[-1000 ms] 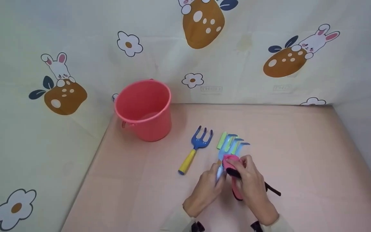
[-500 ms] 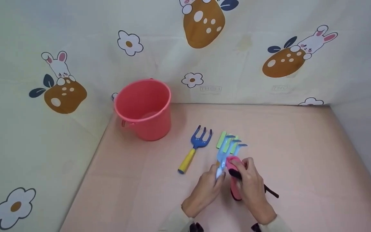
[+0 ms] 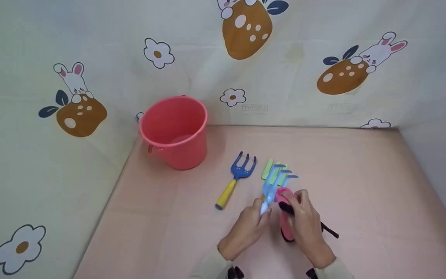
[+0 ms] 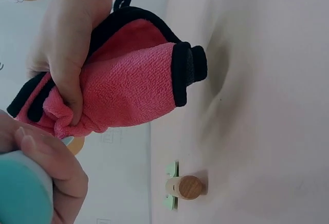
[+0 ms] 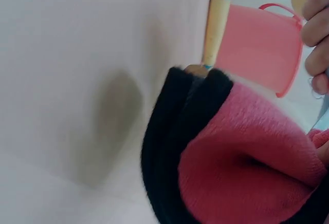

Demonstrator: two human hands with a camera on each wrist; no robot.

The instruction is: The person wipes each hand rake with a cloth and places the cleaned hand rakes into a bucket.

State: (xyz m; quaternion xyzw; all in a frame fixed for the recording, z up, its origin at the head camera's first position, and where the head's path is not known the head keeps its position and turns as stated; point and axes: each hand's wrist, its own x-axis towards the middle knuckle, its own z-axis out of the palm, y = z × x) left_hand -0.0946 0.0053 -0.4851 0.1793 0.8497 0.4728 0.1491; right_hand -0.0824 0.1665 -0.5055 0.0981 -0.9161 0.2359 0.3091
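Observation:
My left hand (image 3: 246, 228) grips a light blue hand rake (image 3: 270, 190) by its pale handle, the curved tines pointing away from me. In my right hand (image 3: 307, 226) is a pink cloth with black trim (image 3: 286, 226), bunched at one end by the fingers and touching or very near the rake's neck. The rest of the pink cloth (image 4: 128, 90) hangs folded in the left wrist view. Partly hidden beneath the tines lies a green rake head (image 3: 267, 168); a wooden handle (image 4: 190, 187) shows by green parts in the left wrist view.
A blue hand fork (image 3: 241, 170) with a yellow handle lies left of the hands. Behind it, at the back left, stands a pinkish-red bucket (image 3: 184, 153). Patterned sheets (image 3: 285, 77) rise around the back and sides of the pale pink surface (image 3: 161, 217).
The bunched end of the cloth has slid a little to the right, from over the rake's neck to its side. The rake's tines have dipped slightly towards me. Both hands keep their holds.

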